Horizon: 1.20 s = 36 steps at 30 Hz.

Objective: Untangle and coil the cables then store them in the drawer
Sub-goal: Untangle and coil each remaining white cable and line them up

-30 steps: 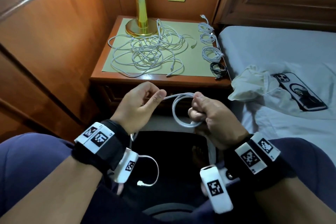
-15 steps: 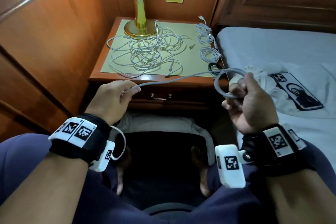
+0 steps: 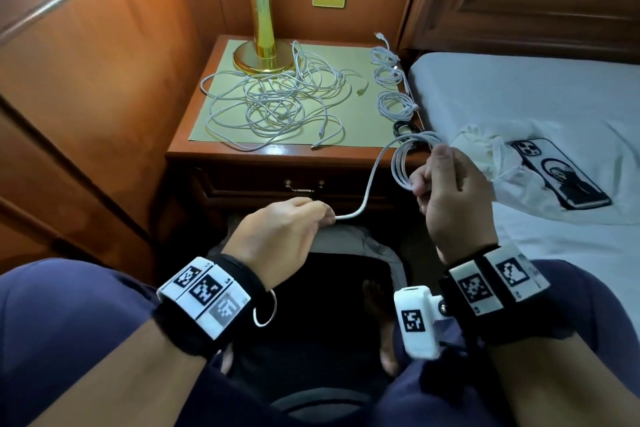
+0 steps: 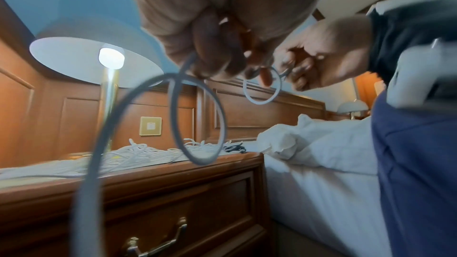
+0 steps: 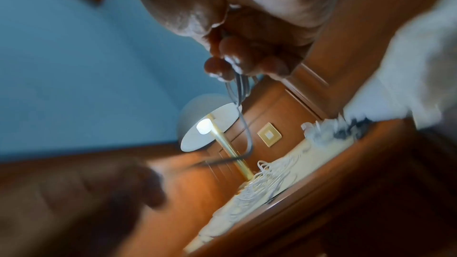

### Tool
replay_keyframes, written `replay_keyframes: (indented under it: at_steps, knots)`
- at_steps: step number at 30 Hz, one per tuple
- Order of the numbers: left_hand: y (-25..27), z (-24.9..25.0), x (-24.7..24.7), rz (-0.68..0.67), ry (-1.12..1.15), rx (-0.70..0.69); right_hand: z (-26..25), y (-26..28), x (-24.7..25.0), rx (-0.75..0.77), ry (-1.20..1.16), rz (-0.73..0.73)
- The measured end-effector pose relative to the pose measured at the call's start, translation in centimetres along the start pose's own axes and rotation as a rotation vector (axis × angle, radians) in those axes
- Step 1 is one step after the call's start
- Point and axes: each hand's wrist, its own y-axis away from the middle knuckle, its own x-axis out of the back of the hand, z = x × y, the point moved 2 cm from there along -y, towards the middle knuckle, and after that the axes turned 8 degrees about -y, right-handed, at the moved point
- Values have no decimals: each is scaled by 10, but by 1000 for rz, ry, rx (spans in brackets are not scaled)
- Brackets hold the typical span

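Cable (image 3: 370, 184) pinched near its free end by left hand (image 3: 277, 239), low in front of drawer (image 3: 304, 185); loops gathered in curled fingers of right hand (image 3: 450, 198), raised to the right of drawer. Risk judged: loops slipping loose if right grip relaxed. Behind drawer, tangled cables (image 3: 277, 104) left on nightstand (image 3: 284, 156).

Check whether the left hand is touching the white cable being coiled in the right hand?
Touching. The head view shows the left hand pinching the white cable at its fingertips; the strand runs up to the loops held by the right hand.
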Motion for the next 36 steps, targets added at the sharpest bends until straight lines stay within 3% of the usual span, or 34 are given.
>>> replay_keyframes:
  at_steps: [3, 5, 13, 18, 27, 32, 36]
  knots:
    - [0, 9, 1, 24, 153, -127, 0, 8, -7, 203, 299, -153]
    - [-3, 13, 3, 65, 206, -158, 1, 15, -15, 235, 382, -242]
    - [-9, 1, 14, 278, 212, -54, 3, 28, -37, -58, 214, -556]
    - [-9, -4, 18, 288, 199, 2, 2, 29, -43, -229, 34, -582]
    - [-8, -11, 9, 316, 240, 162, 4, 30, -36, -339, 54, -737]
    - [-11, -15, 16, 339, 179, 168, -1, 24, -38, -467, -112, -673]
    - [-10, -27, 18, 156, 224, 138, -7, 19, -28, -652, -376, -534]
